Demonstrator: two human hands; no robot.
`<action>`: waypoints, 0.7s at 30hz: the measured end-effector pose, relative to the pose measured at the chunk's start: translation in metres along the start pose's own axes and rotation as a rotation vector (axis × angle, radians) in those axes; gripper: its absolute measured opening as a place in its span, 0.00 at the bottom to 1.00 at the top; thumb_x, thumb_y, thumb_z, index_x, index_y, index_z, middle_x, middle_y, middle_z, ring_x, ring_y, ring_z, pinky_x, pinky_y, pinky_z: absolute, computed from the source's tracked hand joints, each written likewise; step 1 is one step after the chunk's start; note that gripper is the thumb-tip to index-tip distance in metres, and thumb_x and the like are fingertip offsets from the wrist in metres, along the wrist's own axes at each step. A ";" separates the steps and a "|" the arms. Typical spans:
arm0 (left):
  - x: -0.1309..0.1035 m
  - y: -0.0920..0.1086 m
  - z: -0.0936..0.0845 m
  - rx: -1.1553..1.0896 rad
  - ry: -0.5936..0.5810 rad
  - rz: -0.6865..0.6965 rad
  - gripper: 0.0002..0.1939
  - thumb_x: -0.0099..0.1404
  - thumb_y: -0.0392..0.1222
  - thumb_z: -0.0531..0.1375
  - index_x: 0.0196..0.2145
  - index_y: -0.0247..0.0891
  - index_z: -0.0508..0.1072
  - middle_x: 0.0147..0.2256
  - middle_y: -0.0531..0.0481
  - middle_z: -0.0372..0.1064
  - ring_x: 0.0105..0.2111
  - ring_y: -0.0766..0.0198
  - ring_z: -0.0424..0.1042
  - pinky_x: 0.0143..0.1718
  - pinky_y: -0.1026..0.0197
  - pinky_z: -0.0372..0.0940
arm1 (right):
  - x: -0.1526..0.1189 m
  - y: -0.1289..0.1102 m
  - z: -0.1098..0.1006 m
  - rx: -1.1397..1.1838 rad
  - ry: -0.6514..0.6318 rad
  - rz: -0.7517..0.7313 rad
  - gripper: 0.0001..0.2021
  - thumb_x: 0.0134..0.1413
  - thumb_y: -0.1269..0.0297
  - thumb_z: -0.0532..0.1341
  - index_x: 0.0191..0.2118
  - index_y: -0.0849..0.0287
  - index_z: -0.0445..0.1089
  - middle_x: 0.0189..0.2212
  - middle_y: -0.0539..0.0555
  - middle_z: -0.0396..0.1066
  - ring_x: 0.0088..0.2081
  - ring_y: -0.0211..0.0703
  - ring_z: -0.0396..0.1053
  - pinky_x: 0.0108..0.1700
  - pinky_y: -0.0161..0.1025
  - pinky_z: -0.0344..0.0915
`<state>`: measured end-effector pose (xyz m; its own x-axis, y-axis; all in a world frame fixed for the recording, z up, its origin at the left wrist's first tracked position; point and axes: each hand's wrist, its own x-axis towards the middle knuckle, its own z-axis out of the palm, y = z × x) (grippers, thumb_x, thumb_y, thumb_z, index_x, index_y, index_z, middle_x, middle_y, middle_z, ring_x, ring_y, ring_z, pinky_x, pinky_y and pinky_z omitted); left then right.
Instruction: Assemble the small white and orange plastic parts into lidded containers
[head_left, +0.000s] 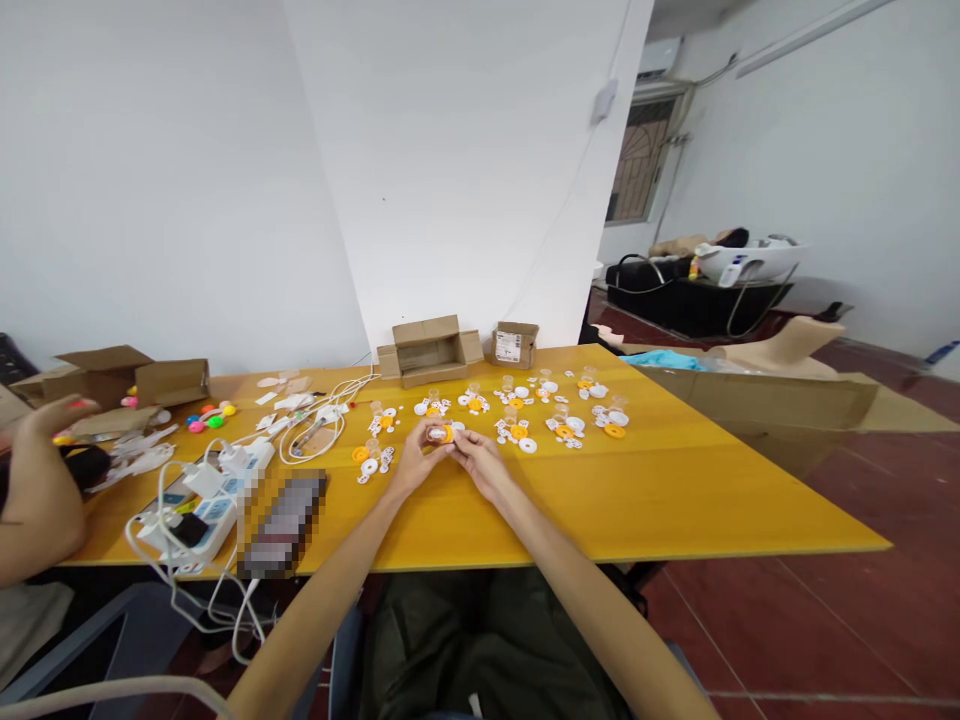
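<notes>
Over the near middle of the yellow table, my left hand (417,456) is closed around a small clear plastic cup with an orange ring (442,434). My right hand (480,460) meets it from the other side, fingers pinched at a white round piece (456,428) against the cup's end. Whether the white piece is joined to the orange ring is too small to tell. Beyond and beside my hands lie several small groups of parts: clear cups (560,411), orange rings (615,431), white discs (527,446) and little printed white pieces (386,460).
At the back stand an open cardboard box (431,375) and a smaller labelled box (515,345). To the left are a power strip (217,505) with tangled white cables, a pixelated phone (285,525), coloured balls (216,421) and another person's arm (45,490). A large carton (787,410) stands right.
</notes>
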<state>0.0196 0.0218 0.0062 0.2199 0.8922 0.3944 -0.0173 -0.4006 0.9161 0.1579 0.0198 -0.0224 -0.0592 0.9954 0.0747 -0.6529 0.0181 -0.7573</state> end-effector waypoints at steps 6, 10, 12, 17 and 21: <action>0.001 0.000 -0.002 0.040 0.030 0.003 0.20 0.49 0.47 0.74 0.37 0.40 0.74 0.42 0.46 0.78 0.44 0.54 0.76 0.50 0.54 0.68 | 0.000 0.000 0.000 0.003 0.002 0.005 0.15 0.31 0.58 0.78 0.25 0.56 0.75 0.29 0.51 0.75 0.34 0.40 0.71 0.48 0.43 0.70; 0.000 0.003 -0.001 0.062 0.051 0.005 0.19 0.49 0.47 0.74 0.35 0.40 0.74 0.39 0.47 0.78 0.41 0.55 0.76 0.48 0.54 0.69 | -0.001 -0.001 0.001 0.001 0.004 0.010 0.15 0.29 0.59 0.78 0.25 0.56 0.75 0.28 0.51 0.75 0.33 0.39 0.71 0.47 0.42 0.70; 0.000 0.005 -0.001 0.063 0.052 0.003 0.19 0.49 0.48 0.74 0.34 0.40 0.74 0.39 0.47 0.78 0.41 0.55 0.77 0.48 0.54 0.69 | -0.002 -0.001 0.001 -0.002 0.006 0.011 0.15 0.29 0.59 0.78 0.25 0.56 0.75 0.28 0.50 0.75 0.33 0.39 0.71 0.47 0.42 0.70; 0.000 0.004 0.001 0.083 0.055 0.011 0.18 0.50 0.50 0.73 0.34 0.40 0.74 0.37 0.48 0.78 0.40 0.55 0.77 0.47 0.54 0.69 | -0.002 0.000 0.001 0.003 0.004 0.005 0.15 0.29 0.58 0.78 0.25 0.56 0.75 0.29 0.51 0.76 0.34 0.40 0.71 0.48 0.42 0.70; -0.002 0.004 0.003 0.076 0.048 0.031 0.21 0.51 0.50 0.73 0.40 0.41 0.73 0.41 0.47 0.77 0.43 0.56 0.76 0.48 0.55 0.69 | -0.002 -0.001 0.001 0.007 0.023 0.011 0.16 0.29 0.56 0.78 0.26 0.55 0.76 0.30 0.51 0.76 0.35 0.41 0.72 0.46 0.41 0.70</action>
<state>0.0225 0.0181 0.0087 0.1732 0.8875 0.4269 0.0510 -0.4410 0.8961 0.1583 0.0174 -0.0211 -0.0490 0.9975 0.0513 -0.6572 0.0065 -0.7537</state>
